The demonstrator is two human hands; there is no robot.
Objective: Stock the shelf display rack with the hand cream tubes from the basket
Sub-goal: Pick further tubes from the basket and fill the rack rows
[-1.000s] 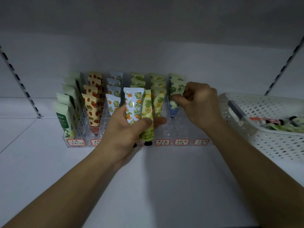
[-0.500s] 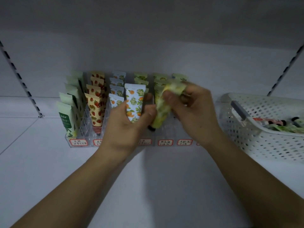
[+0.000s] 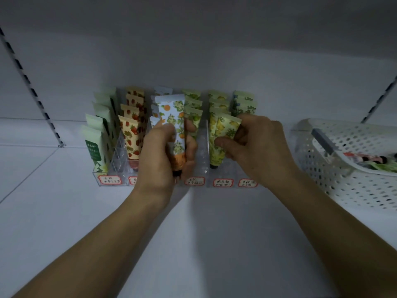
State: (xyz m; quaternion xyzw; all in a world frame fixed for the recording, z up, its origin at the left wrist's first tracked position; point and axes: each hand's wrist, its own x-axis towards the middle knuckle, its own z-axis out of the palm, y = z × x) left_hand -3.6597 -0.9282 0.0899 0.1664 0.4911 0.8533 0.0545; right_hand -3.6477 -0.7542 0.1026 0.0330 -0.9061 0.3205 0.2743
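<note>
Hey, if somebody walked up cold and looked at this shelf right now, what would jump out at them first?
Probably the two hands mid-shelf: the left hand grips a white orange-patterned hand cream tube, while the right hand pinches a yellow pineapple-patterned tube at the clear acrylic display rack. Behind them stand colourful rows of tubes, and a white perforated plastic basket sits at right.

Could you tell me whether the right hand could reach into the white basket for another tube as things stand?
Probably not at once: the right hand pinches the yellow pineapple tube over the rack, so its fingers are taken. The white basket sits just to its right with nothing between them, so once it lets go the way looks free.
</note>
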